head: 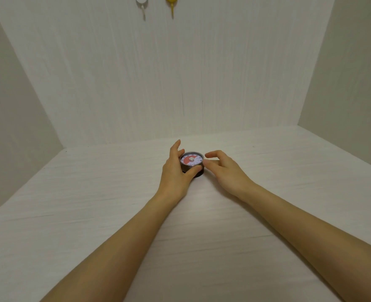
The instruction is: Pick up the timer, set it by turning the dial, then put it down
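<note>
Filling the lower frame, the pale tabletop (71, 192) carried everything; at mid-frame the left hand (175, 171) clasped the timer (191, 162), thumb on its near edge, while the right hand (226, 168) hovered unclenched, holding nothing, just beside it. A loose left grip could let the body spin when the dial is turned. Dial numerals were too small to read; two hooks (156, 3) were cut off at top

Timer (191, 161) face white, red wedge; black base.
</note>
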Demonstrator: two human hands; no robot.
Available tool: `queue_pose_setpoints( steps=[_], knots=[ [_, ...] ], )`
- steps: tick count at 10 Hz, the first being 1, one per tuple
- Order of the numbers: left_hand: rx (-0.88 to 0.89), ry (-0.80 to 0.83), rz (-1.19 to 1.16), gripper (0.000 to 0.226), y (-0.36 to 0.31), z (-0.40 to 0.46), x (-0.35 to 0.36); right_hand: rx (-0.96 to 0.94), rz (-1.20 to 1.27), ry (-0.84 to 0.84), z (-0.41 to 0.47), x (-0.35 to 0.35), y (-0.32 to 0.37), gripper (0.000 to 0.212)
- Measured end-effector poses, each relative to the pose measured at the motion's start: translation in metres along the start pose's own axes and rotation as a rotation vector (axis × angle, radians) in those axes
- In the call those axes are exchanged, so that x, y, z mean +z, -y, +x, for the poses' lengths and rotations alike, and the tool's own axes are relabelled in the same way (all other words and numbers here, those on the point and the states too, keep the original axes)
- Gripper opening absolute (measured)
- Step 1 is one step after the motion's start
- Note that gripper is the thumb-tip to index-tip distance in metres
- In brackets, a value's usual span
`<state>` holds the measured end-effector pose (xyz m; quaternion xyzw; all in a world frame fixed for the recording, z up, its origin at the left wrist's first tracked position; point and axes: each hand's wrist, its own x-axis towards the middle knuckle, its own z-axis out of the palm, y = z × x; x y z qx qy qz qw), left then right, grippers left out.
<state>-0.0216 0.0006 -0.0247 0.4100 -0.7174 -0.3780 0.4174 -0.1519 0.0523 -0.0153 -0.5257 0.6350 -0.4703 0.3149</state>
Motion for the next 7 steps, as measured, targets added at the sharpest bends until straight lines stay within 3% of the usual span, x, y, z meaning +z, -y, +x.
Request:
queue_pose_setpoints(
  steps=[3,5,7],
  knots=[
    [0.033,-0.063,0.095,0.089,0.002,-0.001,0.003,-0.096,-0.111,-0.044,-0.002,0.005,-0.007,0.051],
    [0.156,-0.158,0.195,0.064,-0.001,-0.009,0.003,-0.186,-0.189,-0.086,-0.009,0.004,-0.005,0.046],
    [0.255,-0.191,0.292,0.037,-0.010,-0.024,-0.004,-0.275,-0.344,-0.024,-0.019,0.000,-0.001,0.041]
  ],
)
